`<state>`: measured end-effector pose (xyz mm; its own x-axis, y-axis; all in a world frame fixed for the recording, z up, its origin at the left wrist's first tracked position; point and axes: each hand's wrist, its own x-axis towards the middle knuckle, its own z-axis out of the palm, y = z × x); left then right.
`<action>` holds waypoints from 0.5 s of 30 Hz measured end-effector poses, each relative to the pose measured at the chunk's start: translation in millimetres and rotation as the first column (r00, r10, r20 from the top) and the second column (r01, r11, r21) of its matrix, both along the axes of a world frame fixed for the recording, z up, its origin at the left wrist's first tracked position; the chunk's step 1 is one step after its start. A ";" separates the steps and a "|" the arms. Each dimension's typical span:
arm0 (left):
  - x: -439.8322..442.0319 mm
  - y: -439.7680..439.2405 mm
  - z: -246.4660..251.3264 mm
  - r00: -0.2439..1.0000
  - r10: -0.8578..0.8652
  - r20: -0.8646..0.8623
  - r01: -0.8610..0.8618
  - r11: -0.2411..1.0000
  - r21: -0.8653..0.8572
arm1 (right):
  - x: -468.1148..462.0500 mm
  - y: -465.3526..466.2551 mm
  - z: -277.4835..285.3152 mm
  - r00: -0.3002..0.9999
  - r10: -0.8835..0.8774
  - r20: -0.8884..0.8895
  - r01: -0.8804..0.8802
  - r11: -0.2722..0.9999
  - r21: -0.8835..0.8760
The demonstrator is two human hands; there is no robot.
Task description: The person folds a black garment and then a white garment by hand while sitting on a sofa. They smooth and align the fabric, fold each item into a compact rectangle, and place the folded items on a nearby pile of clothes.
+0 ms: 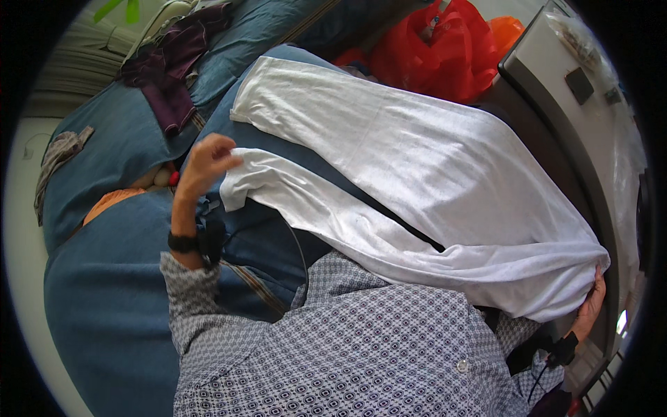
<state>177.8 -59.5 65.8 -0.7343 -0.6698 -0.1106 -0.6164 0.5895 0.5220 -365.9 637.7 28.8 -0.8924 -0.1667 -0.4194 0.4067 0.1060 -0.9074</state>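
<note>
A pair of light grey-white trousers point(396, 140) lies stretched across a blue-covered seat and over my lap, the legs pointing to the upper left. The far leg is fairly flat; the near one is narrow and creased, its hem folded unevenly. My left hand point(211, 159) is at that near hem, fingers curled and slightly blurred, the fingertips against the cloth; whether they pinch it is unclear. At the lower right my right hand point(590, 305) grips the gathered waist end, with part of the fingers hidden by the fabric.
A dark purple garment point(169, 78) and a crumpled grey-brown cloth point(61, 151) lie on the blue sofa cover point(114, 271). Orange fabric point(112, 202) shows between cushions. Beyond the trousers stands a red bag point(437, 52). A table point(552, 78) at right bears a phone point(579, 86) and clear plastic.
</note>
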 end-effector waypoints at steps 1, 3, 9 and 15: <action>0.8 20.7 1.6 0.998 -0.068 0.002 0.068 0.998 -0.004 | -2.9 2.0 -2.9 1.000 -0.006 -0.004 0.006 1.000 0.007; 1.2 57.6 3.9 0.993 -0.117 -0.028 0.119 0.989 0.092 | -8.0 4.2 -6.9 0.999 -0.013 -0.035 0.015 0.999 0.038; -9.8 114.9 -24.0 0.972 -0.231 0.041 0.231 0.973 0.000 | -11.9 0.6 -7.7 0.989 -0.031 -0.143 0.043 0.995 0.085; -11.2 116.3 -47.8 0.979 -0.185 -0.088 0.174 0.978 -0.117 | -7.9 0.8 -11.6 0.987 -0.058 -0.149 0.060 0.998 0.010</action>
